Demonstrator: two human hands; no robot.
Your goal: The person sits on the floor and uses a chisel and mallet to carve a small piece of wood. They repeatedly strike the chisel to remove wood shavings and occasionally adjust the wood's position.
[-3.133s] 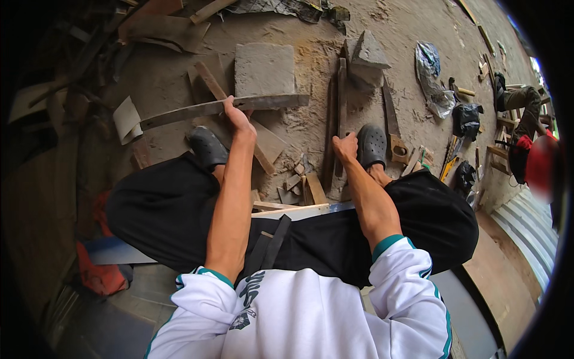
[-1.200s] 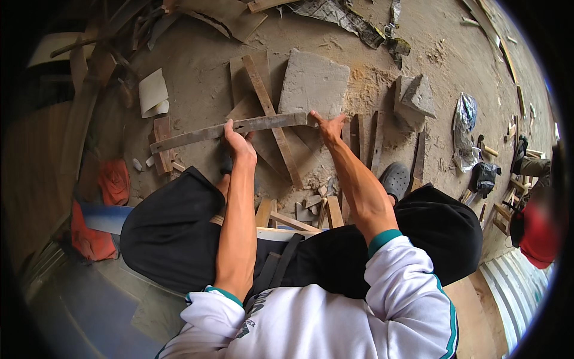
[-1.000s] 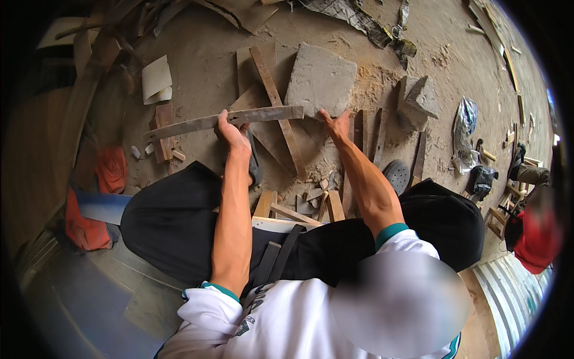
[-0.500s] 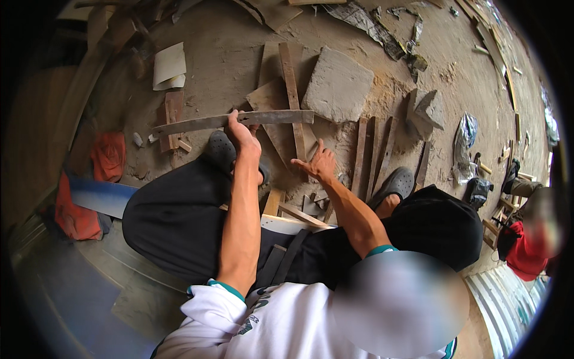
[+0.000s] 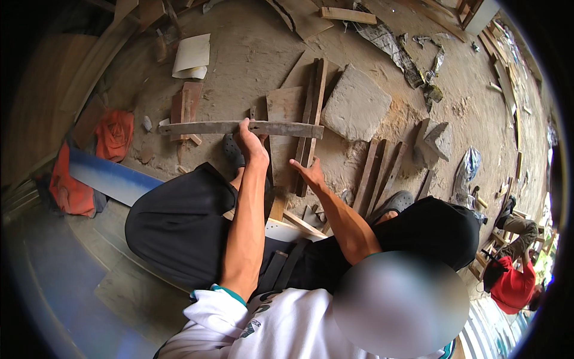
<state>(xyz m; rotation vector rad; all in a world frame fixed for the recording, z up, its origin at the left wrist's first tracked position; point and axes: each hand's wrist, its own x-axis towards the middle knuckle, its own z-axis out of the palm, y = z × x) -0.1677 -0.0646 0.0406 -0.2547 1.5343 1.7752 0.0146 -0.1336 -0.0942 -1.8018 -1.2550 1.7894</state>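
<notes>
My left hand is closed around a long, weathered grey-brown wooden strip, held crosswise above the ground. Lower and to the right, my right hand has its thumb and fingers on either side of the lower part of another wooden strip. This strip stands away from me, with a pale edge and a darker face beside it. Beneath lie flat wooden boards. A grey stone slab sits just right of them. My fingertips on the right are partly hidden by the wood.
Several narrow wooden strips lie near my right foot, beside a broken grey block. Orange cloth and a blue-white saw blade are at my left. Crumpled foil lies far off. Another person in red sits at the right.
My right hand, spread beside the wood before, now grips the strip, which has shifted and slants the other way. My left hand still holds its strip. The view has moved slightly.
</notes>
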